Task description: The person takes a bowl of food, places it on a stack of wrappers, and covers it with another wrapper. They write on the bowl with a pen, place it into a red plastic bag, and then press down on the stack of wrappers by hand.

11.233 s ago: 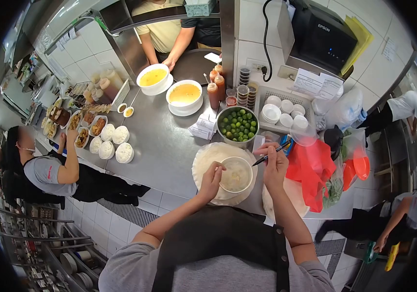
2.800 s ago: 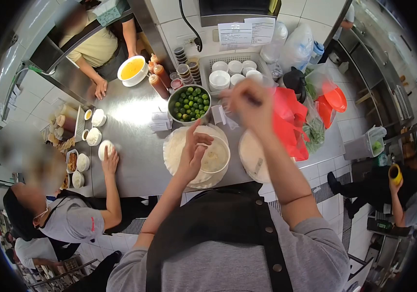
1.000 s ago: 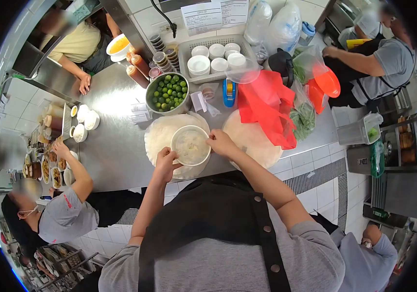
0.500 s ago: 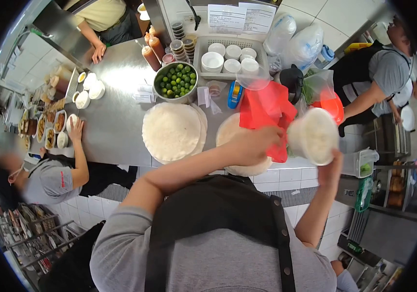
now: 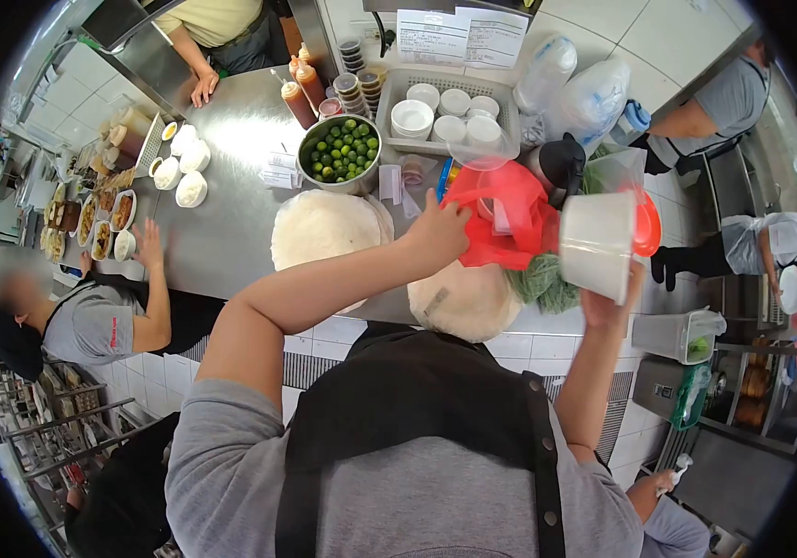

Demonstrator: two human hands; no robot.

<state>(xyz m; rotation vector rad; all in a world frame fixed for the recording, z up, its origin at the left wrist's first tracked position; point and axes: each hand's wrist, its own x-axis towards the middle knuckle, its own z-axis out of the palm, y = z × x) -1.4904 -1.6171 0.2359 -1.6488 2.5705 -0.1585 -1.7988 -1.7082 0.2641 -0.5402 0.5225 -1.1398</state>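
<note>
My left hand [image 5: 440,230] grips the left edge of a red plastic bag [image 5: 521,223], which lies spread on the counter with something pale showing inside. To the right, my right hand [image 5: 614,302] holds a white round tub [image 5: 595,244] from below, and the tub is tilted beside the bag. Under my left forearm lies a stack of round flatbreads [image 5: 324,228]. Another round flatbread stack [image 5: 463,302] sits by the counter's front edge, just below the red bag. A leafy green bundle [image 5: 547,284] is partly hidden behind the tub.
A metal pot of small green limes [image 5: 344,160] and a basket of white cups [image 5: 449,139] stand behind. A black-lidded jug [image 5: 561,163] is near the bag. Sauce bottles [image 5: 303,88] are at the back. A co-worker [image 5: 105,312] stands left near food trays [image 5: 101,239].
My left hand has moved left and away from me with the red bag, which is spread wider. The tub in my right hand has tipped. The co-worker's hand on the left has lifted off a bowl.
</note>
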